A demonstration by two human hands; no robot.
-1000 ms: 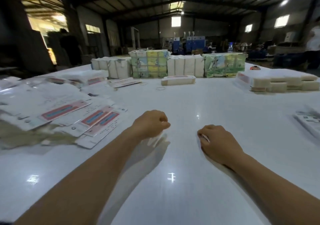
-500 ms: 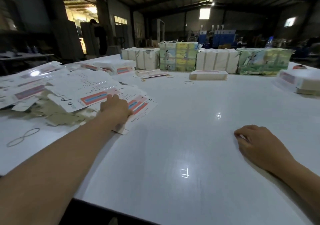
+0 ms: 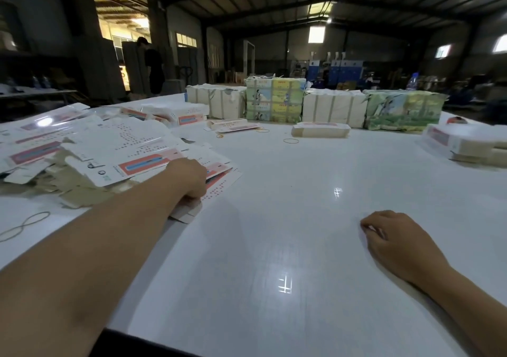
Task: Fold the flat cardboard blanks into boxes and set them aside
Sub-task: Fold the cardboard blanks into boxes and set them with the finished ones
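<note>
Head view: left hand [image 3: 189, 177] grips a blank [image 3: 219, 175] at the pile [image 3: 115, 148] edge, at 10 o'clock, probably to pull it free. Right hand [image 3: 395, 238] rests at 4 o'clock, fingers curled, seemingly holding nothing.

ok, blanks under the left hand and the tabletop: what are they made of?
Flat blanks: thin paperboard, it seems; printed white face with a slight sheen, dull grey-brown backs where pieces lie flipped. Table: smooth, glossy white, mirroring the ceiling lights; looks like laminate or coated board, though I cannot tell which.
</note>
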